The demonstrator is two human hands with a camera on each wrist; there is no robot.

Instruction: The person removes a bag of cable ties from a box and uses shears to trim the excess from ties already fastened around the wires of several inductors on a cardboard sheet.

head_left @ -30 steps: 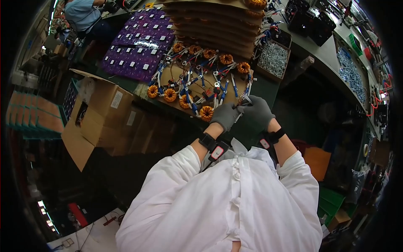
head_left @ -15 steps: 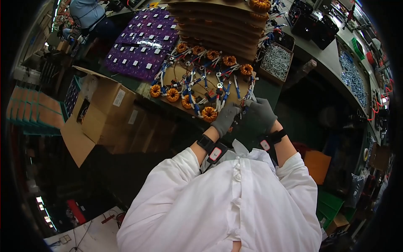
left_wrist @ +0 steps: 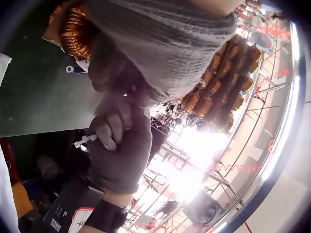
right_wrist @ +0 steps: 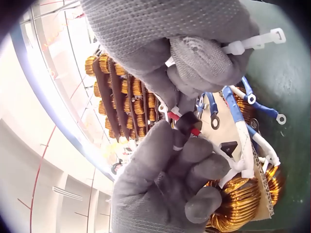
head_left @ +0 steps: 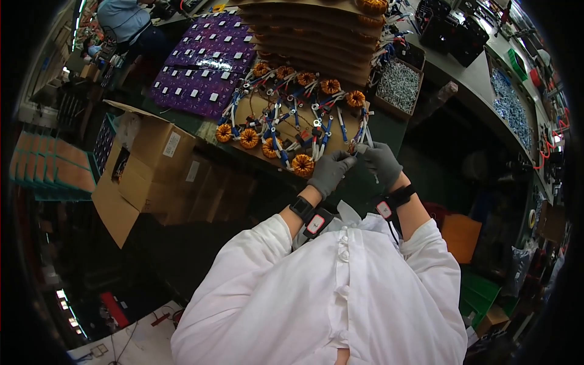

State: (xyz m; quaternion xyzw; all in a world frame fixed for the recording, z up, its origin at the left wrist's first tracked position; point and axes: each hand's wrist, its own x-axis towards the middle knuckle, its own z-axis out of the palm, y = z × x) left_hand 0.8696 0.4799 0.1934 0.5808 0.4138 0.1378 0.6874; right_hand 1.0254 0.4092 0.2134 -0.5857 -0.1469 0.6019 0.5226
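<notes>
Both hands wear grey gloves and meet at the front right edge of the cardboard sheet (head_left: 246,109). My left hand (head_left: 330,173) pinches a small black ring (right_wrist: 188,122) with a red wire (right_wrist: 196,132) beside its fingertips. My right hand (head_left: 382,164) holds white cable ties (right_wrist: 257,41) in its curled fingers, and a square tie head sticks out past them. Its fingertips are right above the black ring in the right wrist view. Copper-wound toroid coils (head_left: 302,165) with blue-and-white leads and ring terminals (right_wrist: 281,119) lie beside the hands.
A stack of cardboard layers with coils (head_left: 310,42) rises behind. Purple sheets with white squares (head_left: 204,67) lie left of it, and a box of small metal parts (head_left: 398,86) lies right. An open carton (head_left: 152,164) stands at the left. Another person (head_left: 125,21) is far left.
Both hands stay at the same spot, with small shifts of the fingers. A white tie now stands up beyond the right hand, and the left hand's fingers have turned slightly.
</notes>
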